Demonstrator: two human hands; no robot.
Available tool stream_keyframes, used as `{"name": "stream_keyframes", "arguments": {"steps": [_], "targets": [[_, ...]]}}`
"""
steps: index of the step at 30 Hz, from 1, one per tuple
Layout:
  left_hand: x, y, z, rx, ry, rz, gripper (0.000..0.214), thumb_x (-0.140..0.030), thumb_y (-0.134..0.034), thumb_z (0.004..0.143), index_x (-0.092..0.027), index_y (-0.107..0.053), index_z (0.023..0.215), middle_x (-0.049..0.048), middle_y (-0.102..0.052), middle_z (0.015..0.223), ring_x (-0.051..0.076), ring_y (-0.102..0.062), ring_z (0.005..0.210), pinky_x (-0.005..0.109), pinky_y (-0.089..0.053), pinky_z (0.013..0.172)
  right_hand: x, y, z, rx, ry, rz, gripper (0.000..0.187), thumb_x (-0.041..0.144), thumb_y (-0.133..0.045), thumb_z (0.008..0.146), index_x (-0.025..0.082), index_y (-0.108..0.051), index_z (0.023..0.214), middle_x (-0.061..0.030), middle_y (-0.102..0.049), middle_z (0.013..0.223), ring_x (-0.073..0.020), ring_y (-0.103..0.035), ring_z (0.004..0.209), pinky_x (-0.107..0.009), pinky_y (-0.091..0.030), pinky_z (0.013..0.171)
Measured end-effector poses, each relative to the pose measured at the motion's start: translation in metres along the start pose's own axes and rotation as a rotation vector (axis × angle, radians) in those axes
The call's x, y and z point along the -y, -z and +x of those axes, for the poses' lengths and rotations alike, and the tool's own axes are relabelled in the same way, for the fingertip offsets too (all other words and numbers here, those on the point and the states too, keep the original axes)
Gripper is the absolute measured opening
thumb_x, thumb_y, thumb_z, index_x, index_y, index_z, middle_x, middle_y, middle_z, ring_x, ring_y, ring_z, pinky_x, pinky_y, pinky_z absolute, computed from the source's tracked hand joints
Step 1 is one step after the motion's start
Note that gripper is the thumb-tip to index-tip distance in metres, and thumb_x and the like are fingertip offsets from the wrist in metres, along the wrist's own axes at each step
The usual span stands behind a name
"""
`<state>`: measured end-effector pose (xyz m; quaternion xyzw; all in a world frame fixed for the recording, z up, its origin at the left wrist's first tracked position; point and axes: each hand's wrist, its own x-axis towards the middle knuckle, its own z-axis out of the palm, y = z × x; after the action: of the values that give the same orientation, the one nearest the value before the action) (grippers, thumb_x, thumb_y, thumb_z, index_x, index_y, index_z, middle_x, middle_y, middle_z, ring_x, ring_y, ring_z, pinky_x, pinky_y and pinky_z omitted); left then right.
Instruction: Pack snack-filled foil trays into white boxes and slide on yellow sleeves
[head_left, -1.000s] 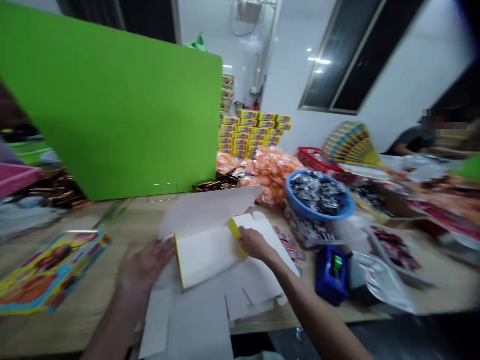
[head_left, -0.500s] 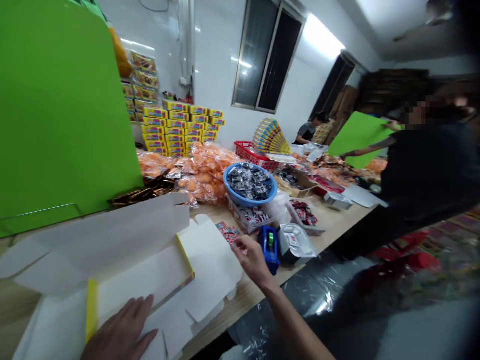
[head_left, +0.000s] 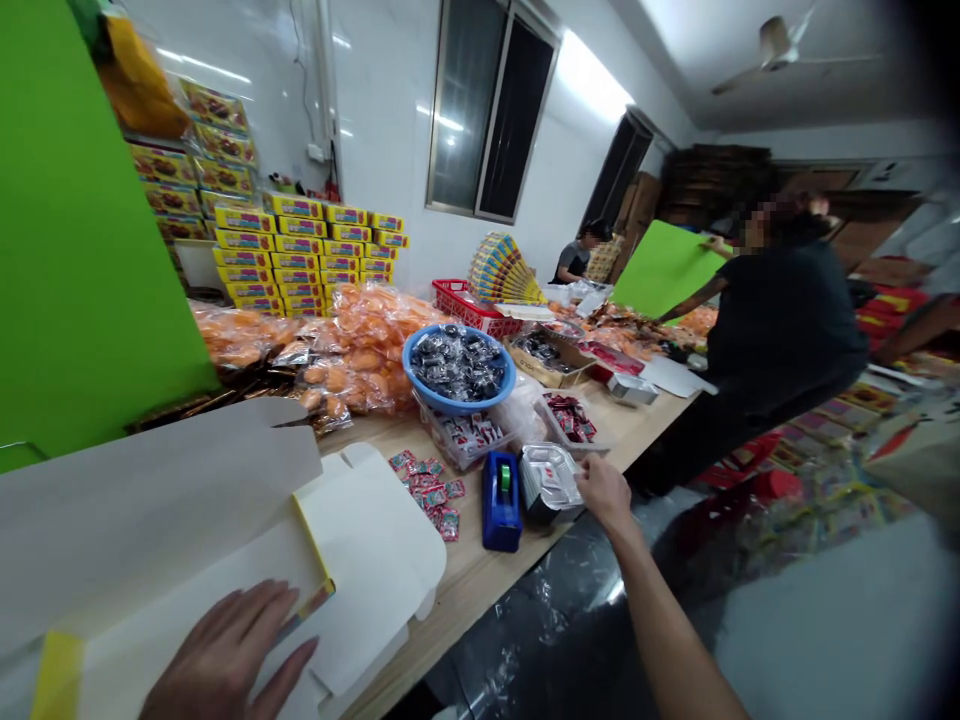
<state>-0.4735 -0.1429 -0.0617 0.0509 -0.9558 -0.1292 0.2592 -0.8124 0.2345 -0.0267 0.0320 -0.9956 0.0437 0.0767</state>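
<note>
My left hand (head_left: 229, 650) lies with fingers stretched out on the front wall of an unfolded white cardboard box (head_left: 379, 540) with yellow edges. At the table's front edge my right hand (head_left: 606, 492) has its fingers pinched at the right rim of the top silver foil tray (head_left: 551, 478), which sits on a stack. Beside that stack stands a blue tape dispenser (head_left: 501, 515) with green tape. Small red sachets (head_left: 431, 490) are scattered between the box and the dispenser.
Behind stand a blue bowl (head_left: 497, 397) of dark packets, a plastic bin (head_left: 574, 418) of red sachets, and bagged orange items (head_left: 375, 340). A green board (head_left: 97, 250) rises at left, near stacked yellow boxes (head_left: 292, 255). A co-worker (head_left: 780, 310) stands at right.
My right hand has moved right, from beside the red sachets to the foil trays. My left hand stays on the box. The view has swung to the right.
</note>
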Motion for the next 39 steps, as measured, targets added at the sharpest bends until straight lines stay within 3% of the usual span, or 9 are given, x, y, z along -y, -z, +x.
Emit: {"name": "stream_keyframes", "arguments": {"steps": [6,11,15,19,24,27,31,35,39], "targets": [[-0.09,-0.019,0.079,0.178,-0.117,-0.289,0.025,-0.04,-0.057,0.084,-0.023,-0.068,0.098,0.0086,-0.071,0.1,0.027,-0.064,0.095,0.041,-0.05,0.087,-0.006,0.001,0.004,0.022,-0.009,0.091,0.015,0.021,-0.053,0.077,0.016,-0.067,0.08,-0.0086,-0.069,0.085,-0.0212,-0.064,0.083,-0.026,-0.038,0.064],[-0.143,-0.048,0.123,0.279,0.03,-0.635,0.023,-0.038,-0.063,0.078,-0.02,-0.071,0.089,0.0087,-0.073,0.092,0.025,-0.065,0.088,0.034,-0.049,0.08,-0.017,0.003,0.008,0.034,0.002,0.181,0.014,0.026,-0.053,0.075,0.017,-0.065,0.071,-0.0045,-0.068,0.075,-0.0179,-0.063,0.075,-0.024,-0.036,0.058],[-0.166,-0.071,0.147,0.489,0.147,-0.867,0.022,-0.034,-0.058,0.078,-0.017,-0.072,0.074,0.0053,-0.07,0.072,0.019,-0.062,0.069,0.028,-0.044,0.065,-0.024,0.004,0.012,0.033,0.044,0.317,0.015,0.025,-0.053,0.071,0.016,-0.063,0.064,-0.0049,-0.066,0.069,-0.019,-0.062,0.072,-0.024,-0.037,0.059],[-0.18,-0.089,0.157,0.589,0.391,-1.133,0.027,-0.039,-0.061,0.076,-0.012,-0.067,0.075,0.0066,-0.066,0.07,0.018,-0.06,0.066,0.028,-0.043,0.062,-0.031,0.009,0.015,0.059,0.088,0.467,0.02,0.025,-0.049,0.069,0.014,-0.066,0.072,-0.0051,-0.067,0.068,-0.0189,-0.062,0.067,-0.025,-0.041,0.059],[-0.199,-0.092,0.161,0.528,0.78,-1.567,0.069,-0.056,-0.069,0.068,-0.017,-0.049,0.12,0.014,-0.063,0.107,0.02,-0.063,0.08,0.031,-0.05,0.064,-0.006,0.025,-0.008,0.036,0.136,0.809,0.026,0.035,-0.053,0.071,0.015,-0.064,0.083,-0.0069,-0.067,0.073,-0.0194,-0.06,0.064,-0.027,-0.045,0.059],[-0.195,-0.084,0.159,0.276,0.846,-1.68,0.062,-0.046,-0.07,0.071,-0.018,-0.049,0.122,0.0125,-0.064,0.112,0.023,-0.064,0.09,0.033,-0.052,0.074,0.042,0.033,-0.035,0.159,0.333,0.899,0.022,0.035,-0.054,0.075,0.017,-0.062,0.083,-0.0049,-0.066,0.074,-0.0182,-0.059,0.066,-0.026,-0.045,0.061],[-0.148,-0.063,0.14,-0.075,0.904,-1.457,0.043,-0.03,-0.065,0.071,-0.017,-0.059,0.112,0.0083,-0.068,0.106,0.025,-0.063,0.099,0.035,-0.049,0.087,0.12,0.019,-0.057,0.321,0.573,0.824,0.03,0.029,-0.034,0.092,0.017,-0.06,0.084,-0.0034,-0.064,0.075,-0.0154,-0.058,0.069,-0.024,-0.044,0.062],[-0.09,-0.033,0.12,-0.131,0.912,-1.171,0.047,-0.033,-0.065,0.071,-0.017,-0.059,0.114,0.0072,-0.069,0.103,0.026,-0.063,0.096,0.036,-0.049,0.085,0.177,-0.018,-0.064,0.386,0.82,0.422,0.03,0.008,-0.038,0.085,0.014,-0.059,0.106,-0.0099,-0.066,0.101,-0.0186,-0.061,0.091,-0.026,-0.045,0.078],[-0.065,-0.018,0.117,-0.151,0.915,-1.088,0.045,-0.038,-0.065,0.071,-0.016,-0.061,0.111,0.0061,-0.069,0.098,0.025,-0.064,0.091,0.036,-0.05,0.083,0.198,-0.041,-0.067,0.39,0.881,0.236,0.035,0.003,-0.045,0.077,0.01,-0.061,0.107,-0.0186,-0.063,0.111,-0.0265,-0.061,0.099,-0.032,-0.045,0.08]]}}
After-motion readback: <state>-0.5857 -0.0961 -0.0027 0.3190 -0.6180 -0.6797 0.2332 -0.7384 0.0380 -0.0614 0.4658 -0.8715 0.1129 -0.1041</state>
